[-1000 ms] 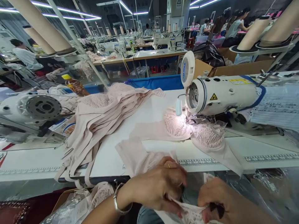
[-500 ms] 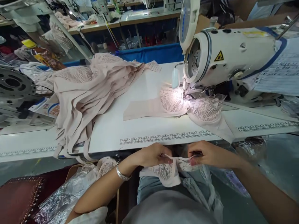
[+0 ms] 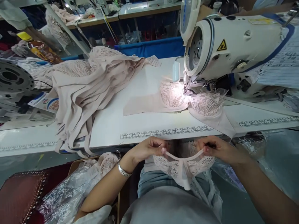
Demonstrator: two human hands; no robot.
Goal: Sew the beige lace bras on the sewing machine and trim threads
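Note:
Over my lap, a pale pink lace bra (image 3: 185, 171) is stretched between my two hands by its upper edge. My left hand (image 3: 150, 149) pinches that edge on the left, and my right hand (image 3: 216, 149) pinches it on the right. The edge sags a little in between, with the lace cups hanging below. Beyond my hands, a second lace bra (image 3: 205, 105) lies on the white table (image 3: 107, 121), one cup under the needle area of the lit sewing machine (image 3: 233, 49).
A heap of pale pink bra pieces (image 3: 79, 90) covers the table's left part, straps drooping over the front edge. A printed ruler (image 3: 163, 132) runs along that edge. Below left are a box with plastic-wrapped pieces (image 3: 77, 186) and a red studded seat (image 3: 21, 196). A bottle (image 3: 42, 49) stands behind.
My hands have moved apart, and the bra between them is now spread wider with both cups showing. The bra at the sewing machine stays where it was.

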